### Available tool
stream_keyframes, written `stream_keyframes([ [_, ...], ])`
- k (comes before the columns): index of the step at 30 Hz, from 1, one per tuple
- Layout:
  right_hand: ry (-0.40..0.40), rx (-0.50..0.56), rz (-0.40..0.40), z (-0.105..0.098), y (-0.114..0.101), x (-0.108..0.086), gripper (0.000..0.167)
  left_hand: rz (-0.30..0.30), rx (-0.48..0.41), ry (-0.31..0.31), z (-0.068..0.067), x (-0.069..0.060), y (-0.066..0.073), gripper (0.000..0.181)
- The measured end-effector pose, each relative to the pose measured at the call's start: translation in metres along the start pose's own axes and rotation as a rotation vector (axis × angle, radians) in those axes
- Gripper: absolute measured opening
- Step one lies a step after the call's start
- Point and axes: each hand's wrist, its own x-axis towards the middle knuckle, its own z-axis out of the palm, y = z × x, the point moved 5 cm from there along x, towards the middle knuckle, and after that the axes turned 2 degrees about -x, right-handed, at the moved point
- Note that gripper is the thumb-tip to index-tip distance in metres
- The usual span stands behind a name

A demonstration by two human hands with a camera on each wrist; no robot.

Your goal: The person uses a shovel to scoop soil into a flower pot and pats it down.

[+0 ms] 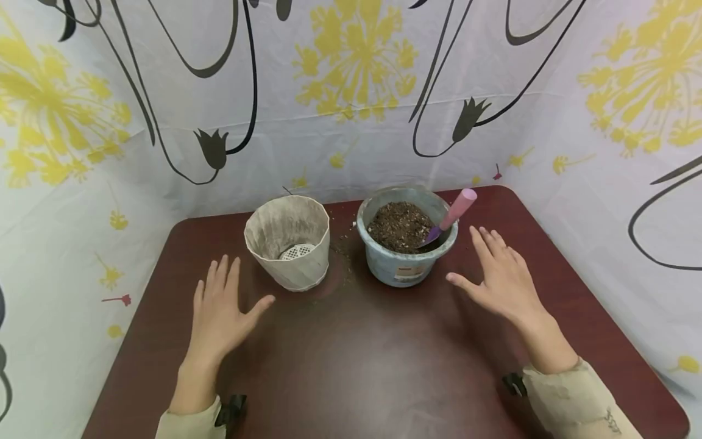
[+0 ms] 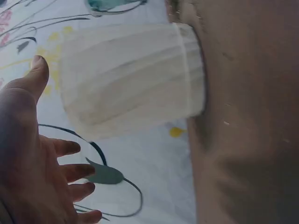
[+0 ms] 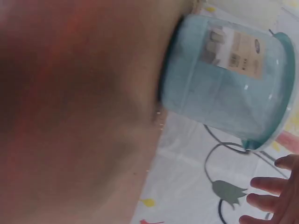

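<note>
head view: white pot (image 1: 301, 268) stands on the dark red table (image 1: 351, 366) toward its back edge, beside the blue tub (image 1: 384, 262); trowel (image 1: 448, 219) stands in the tub's soil (image 1: 397, 225).
left hand (image 1: 219, 311): fingers straight, thumb spread wide from them; nothing held; near the white pot, apart from it.
right hand (image 1: 501, 280): fingers extended, thumb apart; nothing held; just beside the tub and the trowel's pink handle (image 1: 459, 206), touching neither.
white pot, handling: probably light, thin-walled, with a little give; a squeeze at the rim might bend it. best hold looks to be a palm on each side of the wall, below the lip.
blue tub, handling: likely the heavier of the two with soil inside; stiff plastic, smooth, perhaps slippery. under the flared rim, both sides, seems the surest hold.
trowel, handling: likely light and rigid; the pink handle offers the natural hold.
pot and tub, axis: both upright, mouths facing up, wider at the top than at the foot; the pot's perforated base (image 1: 297, 251) shows inside.
trowel, axis: tilted; purple blade (image 1: 433, 234) down in the soil, handle rising over the tub's rim on the right-hand side.
</note>
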Motion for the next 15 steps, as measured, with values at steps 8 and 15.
stream_keyframes([
  [8,0.071,0.053,0.013,-0.027,-0.012,0.02,0.101,0.137,-0.042,0.1,-0.015,0.026,0.037,0.096],
  [15,0.173,0.122,0.003,-0.046,-0.022,0.036,0.101,0.271,-0.036,0.142,-0.016,0.045,0.078,0.089],
])
